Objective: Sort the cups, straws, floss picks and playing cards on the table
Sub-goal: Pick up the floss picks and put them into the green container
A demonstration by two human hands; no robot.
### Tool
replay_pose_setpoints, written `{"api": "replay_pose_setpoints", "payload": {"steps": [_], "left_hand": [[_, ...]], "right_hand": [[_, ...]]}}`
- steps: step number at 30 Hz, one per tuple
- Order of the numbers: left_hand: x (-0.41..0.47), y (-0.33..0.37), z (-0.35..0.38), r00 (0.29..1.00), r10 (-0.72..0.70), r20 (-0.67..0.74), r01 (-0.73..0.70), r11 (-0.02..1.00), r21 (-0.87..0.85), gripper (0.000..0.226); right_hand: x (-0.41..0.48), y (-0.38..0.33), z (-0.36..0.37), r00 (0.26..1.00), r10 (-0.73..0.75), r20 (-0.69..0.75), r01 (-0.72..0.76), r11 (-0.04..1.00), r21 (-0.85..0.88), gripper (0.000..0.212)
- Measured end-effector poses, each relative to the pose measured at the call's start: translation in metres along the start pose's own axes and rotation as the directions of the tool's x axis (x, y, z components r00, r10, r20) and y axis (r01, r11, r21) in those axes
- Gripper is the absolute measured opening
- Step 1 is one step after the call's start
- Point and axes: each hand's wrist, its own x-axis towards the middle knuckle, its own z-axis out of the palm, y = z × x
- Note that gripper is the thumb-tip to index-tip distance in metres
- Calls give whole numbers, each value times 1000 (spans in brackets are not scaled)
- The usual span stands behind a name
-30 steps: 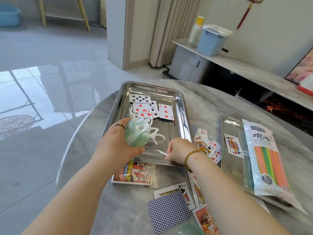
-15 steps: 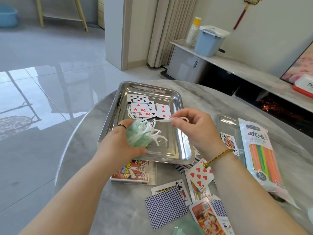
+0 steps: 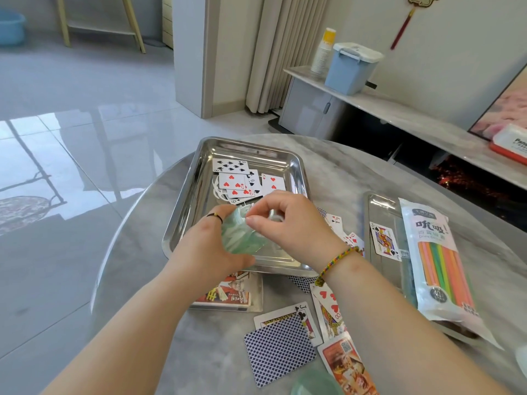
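My left hand (image 3: 204, 248) grips a clear green cup (image 3: 242, 238) tilted over the near part of a steel tray (image 3: 182, 201). White floss picks fill the cup. My right hand (image 3: 293, 223) is at the cup's mouth, its fingers curled and pinching a floss pick (image 3: 275, 216). Playing cards (image 3: 242, 179) lie face up at the tray's far end with more floss picks (image 3: 218, 189) under them. A straw packet (image 3: 436, 258) lies on a second tray (image 3: 376, 206) at the right, beside a jack card (image 3: 385, 242).
Loose cards (image 3: 281, 352) are scattered on the marble table in front of me. A card box (image 3: 228, 293) lies just before the first tray. Another green cup (image 3: 313, 384) shows at the bottom edge. The round table's edge curves at the left.
My right hand picked a floss pick off the tray's near edge, lifted it, and has now brought it down to the mouth of the cup. My left hand kept the cup in place.
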Motion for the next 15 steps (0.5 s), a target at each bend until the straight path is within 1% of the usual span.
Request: {"api": "replay_pose_setpoints", "payload": {"steps": [3, 5, 7, 9, 10, 11, 13, 15], "left_hand": [[1, -1, 0, 1000, -14, 21, 15, 998, -59, 78], [1, -1, 0, 998, -33, 49, 40, 990, -133, 75], [0, -2, 0, 996, -32, 88, 52, 973, -226, 65], [-2, 0, 4, 989, -3, 147, 50, 946, -320, 58], [-2, 0, 6, 985, 11, 169, 50, 934, -354, 57], [-3, 1, 10, 981, 27, 190, 46, 928, -370, 57], [-5, 0, 13, 976, 51, 211, 32, 928, -372, 57], [-6, 2, 16, 971, 74, 229, 16, 930, -368, 57]], "right_hand": [[-3, 3, 0, 993, -35, -112, 36, 999, 6, 13], [-10, 8, -4, 981, -45, -191, 51, 998, 27, 21], [-19, 12, -4, 977, -74, -201, 67, 997, -41, 29], [-28, 17, 1, 963, -172, -206, 137, 975, -172, 43], [-30, 20, 5, 957, -215, -196, 170, 961, -219, 48], [-33, 21, 7, 955, -228, -190, 180, 954, -239, 50], [-34, 21, 9, 959, -212, -188, 169, 960, -223, 50], [-33, 21, 6, 974, -163, -158, 127, 969, -214, 46]]}}
